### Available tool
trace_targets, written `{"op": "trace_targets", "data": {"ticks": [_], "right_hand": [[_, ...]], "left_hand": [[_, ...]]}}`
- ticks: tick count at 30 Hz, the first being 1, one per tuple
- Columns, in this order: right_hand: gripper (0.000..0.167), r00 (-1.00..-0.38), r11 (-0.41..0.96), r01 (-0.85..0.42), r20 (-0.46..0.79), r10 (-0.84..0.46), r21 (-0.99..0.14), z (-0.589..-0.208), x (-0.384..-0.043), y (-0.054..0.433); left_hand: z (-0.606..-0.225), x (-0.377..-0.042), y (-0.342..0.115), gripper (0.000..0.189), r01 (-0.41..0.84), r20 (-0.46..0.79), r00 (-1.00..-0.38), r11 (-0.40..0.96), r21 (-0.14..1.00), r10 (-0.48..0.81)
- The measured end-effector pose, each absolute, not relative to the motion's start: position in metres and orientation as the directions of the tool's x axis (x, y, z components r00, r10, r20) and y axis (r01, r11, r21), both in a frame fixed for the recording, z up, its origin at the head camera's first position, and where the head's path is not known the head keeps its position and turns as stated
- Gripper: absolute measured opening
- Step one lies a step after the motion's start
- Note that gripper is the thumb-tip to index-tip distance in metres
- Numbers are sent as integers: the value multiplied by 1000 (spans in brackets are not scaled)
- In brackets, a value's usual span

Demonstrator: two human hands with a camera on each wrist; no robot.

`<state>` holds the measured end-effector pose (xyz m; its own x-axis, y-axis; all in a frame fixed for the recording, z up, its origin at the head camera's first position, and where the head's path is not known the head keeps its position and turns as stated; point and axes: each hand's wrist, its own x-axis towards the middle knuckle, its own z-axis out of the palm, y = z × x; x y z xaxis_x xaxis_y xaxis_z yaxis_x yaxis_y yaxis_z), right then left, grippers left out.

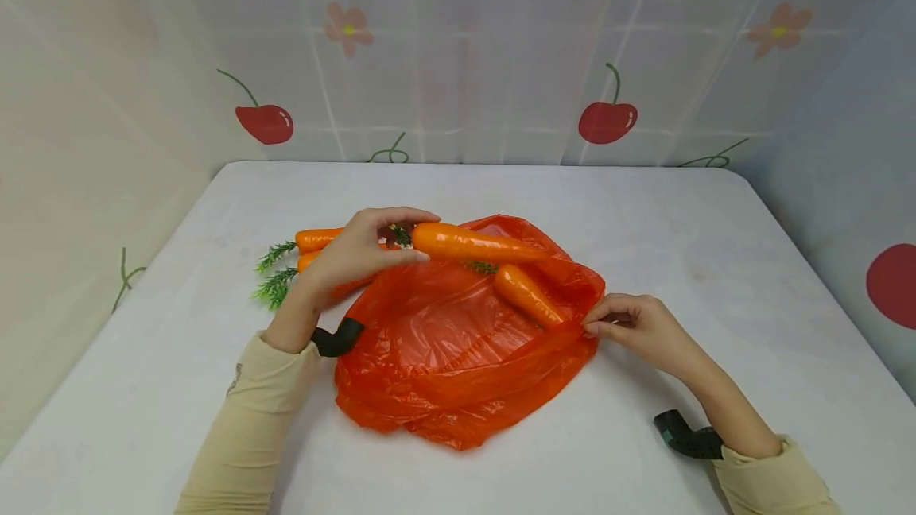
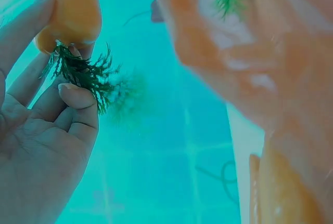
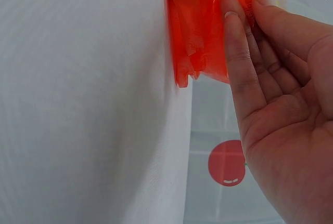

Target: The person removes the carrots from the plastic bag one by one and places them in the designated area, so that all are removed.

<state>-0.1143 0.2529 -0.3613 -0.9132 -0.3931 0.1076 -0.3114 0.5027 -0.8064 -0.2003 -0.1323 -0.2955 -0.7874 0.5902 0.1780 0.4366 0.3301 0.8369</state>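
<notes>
My left hand (image 1: 361,249) grips a carrot (image 1: 472,245) by its leafy end, thumb on one side and fingers on the other. Its tip points right, over the mouth of a red plastic bag (image 1: 444,324). In the left wrist view, green leaves (image 2: 86,73) hang from the carrot's thick end (image 2: 73,13) beside my curled fingers. A second carrot (image 1: 528,296) lies inside the bag, tip toward its right edge. My right hand (image 1: 647,332) pinches that right edge between thumb and fingertips, and the right wrist view shows the pinched red film (image 3: 208,26) close up.
Behind my left hand, more carrots (image 1: 315,239) with green tops (image 1: 275,288) lie on the white table (image 1: 716,245), partly hidden by the hand and bag. A curtain (image 1: 465,62) printed with cherries and flowers hangs behind the table. Each wrist carries a black device (image 1: 687,435).
</notes>
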Motion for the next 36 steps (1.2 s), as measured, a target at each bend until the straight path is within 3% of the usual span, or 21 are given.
{"op": "trace_targets", "data": {"ticks": [20, 29, 36], "right_hand": [[11, -917, 517, -300, 92, -389, -802, -363, -115, 254], [11, -918, 514, -291, 84, -388, -807, -362, -115, 255], [11, -914, 499, -299, 95, -393, -813, -362, -114, 254]], "left_hand": [[-270, -202, -187, 41, 324, 122, -908, 488, 811, 401], [-294, -230, -231, 46, 248, 86, -945, 518, 819, 317], [-307, -243, -252, 46, 272, 123, -947, 540, 796, 297]]}}
